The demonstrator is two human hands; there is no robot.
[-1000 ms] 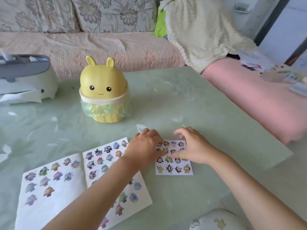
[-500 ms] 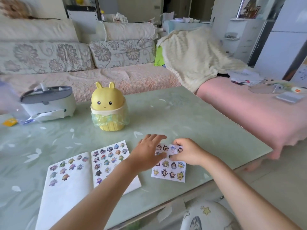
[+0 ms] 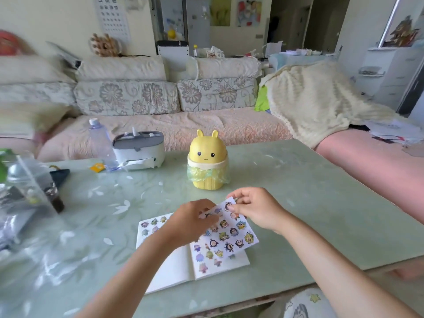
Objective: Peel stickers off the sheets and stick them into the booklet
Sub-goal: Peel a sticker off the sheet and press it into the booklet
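Note:
A small white sticker sheet point(image 3: 231, 232) with several cartoon stickers is lifted off the table and tilted over the open booklet point(image 3: 181, 269). My left hand point(image 3: 190, 221) grips the sheet's left edge. My right hand point(image 3: 254, 208) pinches its top right corner between thumb and fingers. The booklet lies flat on the green table, its pages holding several coloured stickers; my left forearm and the sheet hide part of it.
A yellow bunny-shaped bin point(image 3: 207, 160) with a green liner stands behind my hands. A grey-and-white tissue box point(image 3: 138, 150), a plastic bottle point(image 3: 101, 143) and a clear bag with clutter point(image 3: 25, 198) sit at the left. The table's front edge point(image 3: 298, 285) is near. A sofa runs behind.
The sticker sheet, flat on the table to the right of the booklet before, is now raised by both hands and held over the booklet. The camera has tilted up.

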